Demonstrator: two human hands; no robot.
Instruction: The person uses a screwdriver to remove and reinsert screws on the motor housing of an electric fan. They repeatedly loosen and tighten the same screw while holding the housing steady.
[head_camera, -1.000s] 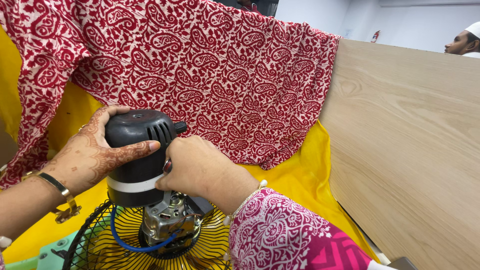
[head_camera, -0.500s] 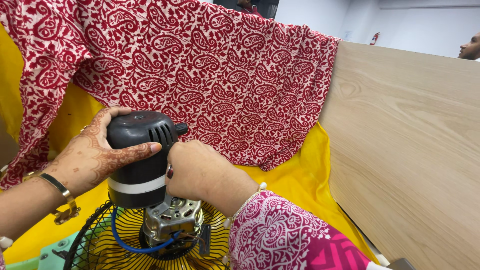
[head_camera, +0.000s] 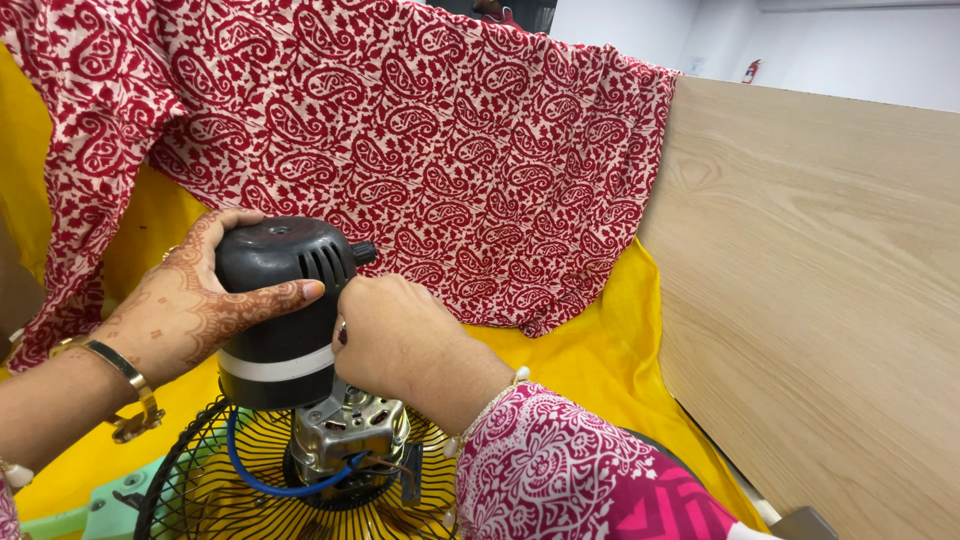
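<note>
Black motor cover (head_camera: 280, 305) sits at 7 o'clock of the view, half seated over the bare metal motor (head_camera: 348, 432) on the wire fan guard (head_camera: 200, 500). Our left hand (head_camera: 190, 300) is wrapped around the cover; our right hand (head_camera: 400, 340) is closed at its 3 o'clock side. We judge it best to keep the cover square and the blue wire (head_camera: 262, 480) unpinched.

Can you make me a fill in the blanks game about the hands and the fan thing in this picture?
1. The left hand rests on a motor cover that is ____ in colour.
2. A wire of ____ colour loops under the bare metal motor.
3. The patterned cloth hanging behind is white and ____.
4. Under the motor, the wire fan grille is black; the plain sheet behind is ____.

Missing words: black; blue; red; yellow
</note>
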